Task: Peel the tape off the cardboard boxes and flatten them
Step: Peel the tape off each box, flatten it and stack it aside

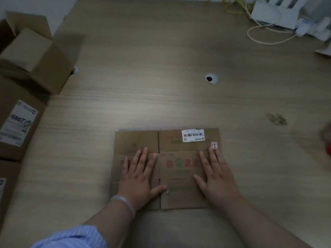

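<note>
Unflattened boxes [34, 58] wait at the desk's [143, 86] left. The left hand [138, 176] and right hand [216, 178] press, fingers spread, on the flattened box [177, 192] (light, stiff, probably springy at creases); grip its edges.

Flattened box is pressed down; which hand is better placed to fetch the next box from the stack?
Left. The left hand lies nearer the unflattened boxes at the table's left; the right hand is farther.
</note>
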Available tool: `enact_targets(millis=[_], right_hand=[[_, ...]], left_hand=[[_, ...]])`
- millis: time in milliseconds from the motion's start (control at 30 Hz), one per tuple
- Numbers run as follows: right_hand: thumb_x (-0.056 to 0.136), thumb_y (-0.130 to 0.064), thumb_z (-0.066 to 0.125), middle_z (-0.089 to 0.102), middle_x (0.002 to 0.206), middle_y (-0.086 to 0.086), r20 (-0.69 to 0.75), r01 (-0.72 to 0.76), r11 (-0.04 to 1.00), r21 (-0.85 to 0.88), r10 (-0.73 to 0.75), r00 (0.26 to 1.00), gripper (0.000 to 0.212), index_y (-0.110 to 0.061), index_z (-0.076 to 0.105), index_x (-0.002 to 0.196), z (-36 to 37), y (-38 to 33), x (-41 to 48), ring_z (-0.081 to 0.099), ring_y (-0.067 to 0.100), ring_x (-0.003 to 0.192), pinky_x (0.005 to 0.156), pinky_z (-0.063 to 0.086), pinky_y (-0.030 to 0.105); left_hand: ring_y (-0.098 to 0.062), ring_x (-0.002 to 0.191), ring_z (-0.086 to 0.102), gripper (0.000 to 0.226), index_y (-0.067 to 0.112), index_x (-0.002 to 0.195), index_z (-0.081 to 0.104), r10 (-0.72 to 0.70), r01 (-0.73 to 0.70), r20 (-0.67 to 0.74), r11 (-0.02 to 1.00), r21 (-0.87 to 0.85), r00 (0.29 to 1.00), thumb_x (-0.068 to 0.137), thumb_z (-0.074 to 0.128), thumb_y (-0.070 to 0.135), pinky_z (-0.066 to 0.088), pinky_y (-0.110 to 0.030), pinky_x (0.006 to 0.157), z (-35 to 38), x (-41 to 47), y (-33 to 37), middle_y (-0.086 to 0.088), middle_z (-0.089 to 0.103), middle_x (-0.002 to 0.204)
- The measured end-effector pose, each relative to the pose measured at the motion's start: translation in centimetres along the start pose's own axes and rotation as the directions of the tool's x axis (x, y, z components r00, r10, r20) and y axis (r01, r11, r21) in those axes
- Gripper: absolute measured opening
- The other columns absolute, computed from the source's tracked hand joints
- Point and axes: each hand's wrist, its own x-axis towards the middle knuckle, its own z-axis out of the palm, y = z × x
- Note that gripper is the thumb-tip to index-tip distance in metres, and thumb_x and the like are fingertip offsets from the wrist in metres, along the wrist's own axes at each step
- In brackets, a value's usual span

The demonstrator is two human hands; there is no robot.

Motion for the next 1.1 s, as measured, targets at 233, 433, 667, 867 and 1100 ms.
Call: enact_targets(millis=[233,433,667,867,1100], right_hand=[[0.086,-0.059,0.036,0.016,0.158,0.012,-0.106,0.016,0.998,-0.059,-0.022,0.994,0.077,-0.02,0.023,0.15,1.6,0.1,0.1,0.011,0.026,0.147,0.115,0.019,0.048],[0.09,-0.053,0.029,0.016,0.158,0.009,-0.08,0.021,1.0,-0.016,-0.022,0.997,0.069,-0.019,0.024,0.15,1.3,0.5,0.1,0.009,0.022,0.147,0.115,0.015,0.045],[0.087,-0.053,0.054,0.023,0.156,0.003,-0.027,-0.162,0.978,0.133,0.167,0.986,0.08,-0.015,0.022,0.15,-1.7,2.6,-0.7,0.019,0.021,0.142,0.116,0.011,0.029],[0.072,-0.042,0.075,0.066,0.108,0.005,0.008,-0.301,0.879,0.37,0.321,0.947,0.053,-0.02,0.061,0.118,-2.8,3.3,-0.9,0.058,0.026,0.104,0.09,0.048,0.036],[0.07,-0.022,0.081,0.069,0.096,0.002,0.127,-0.392,0.698,0.6,0.4,0.908,0.041,-0.011,0.062,0.104,-2.3,4.3,-1.5,0.066,0.019,0.089,0.071,0.045,0.024]], left_hand=[[-0.025,0.145,0.018,0.099,0.028,0.148,0.031,-0.006,0.004,-0.139,1.0,-0.01,0.99,0.066,0.045,0.082,0.014,-0.057,0.113,1.3,0.1,0.0,-0.01,0.02,0.158],[-0.013,0.146,0.007,0.071,0.037,0.147,0.027,-0.008,-0.009,-0.116,0.989,-0.148,0.993,0.083,0.033,0.065,0.002,-0.042,0.117,0.8,0.1,-1.3,0.004,0.008,0.159],[-0.027,0.135,0.033,0.07,0.033,0.137,0.047,-0.373,0.349,-0.117,0.92,-0.179,0.921,0.076,0.055,0.066,0.033,-0.041,0.107,-0.9,-1.4,-1.6,-0.002,0.034,0.151],[-0.038,0.122,0.041,0.095,0.026,0.143,0.036,-0.705,0.655,0.0,0.659,-0.371,0.709,0.064,0.075,0.06,0.04,-0.042,0.102,-1.6,-3.0,-2.1,-0.016,0.045,0.132],[-0.034,0.121,0.043,0.098,0.03,0.138,0.04,-0.749,0.709,0.107,0.557,-0.433,0.654,0.054,0.08,0.061,0.04,-0.036,0.101,-0.8,-3.5,-1.3,-0.015,0.052,0.121]])
